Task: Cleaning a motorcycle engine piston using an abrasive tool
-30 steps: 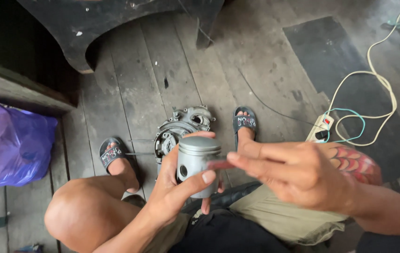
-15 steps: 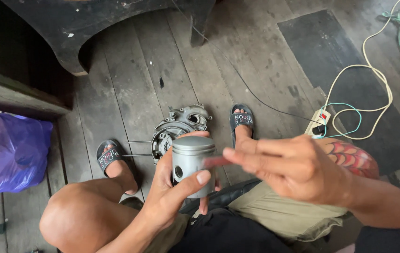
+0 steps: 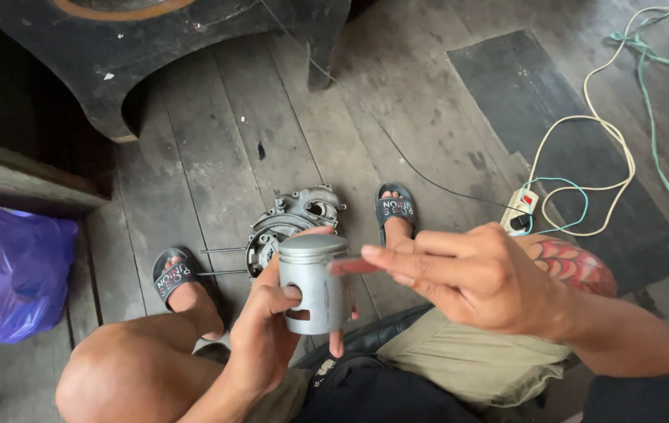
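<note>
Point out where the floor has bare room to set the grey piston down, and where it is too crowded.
Bare planks lie ahead of the engine casing, toward the dark stand, and on the dark mat left of the cables. It is crowded between the sandalled feet, where the casing sits, and by the power strip. The left hand holds the piston.

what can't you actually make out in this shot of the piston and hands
Head view only:
- Piston: its far side and lower rim, covered by the left hand.
- Thin reddish piece at the right hand: motion-blurred, kind unclear.
- Engine casing: lower part hidden behind piston.
- Purple bag: cut off by left edge.
</note>
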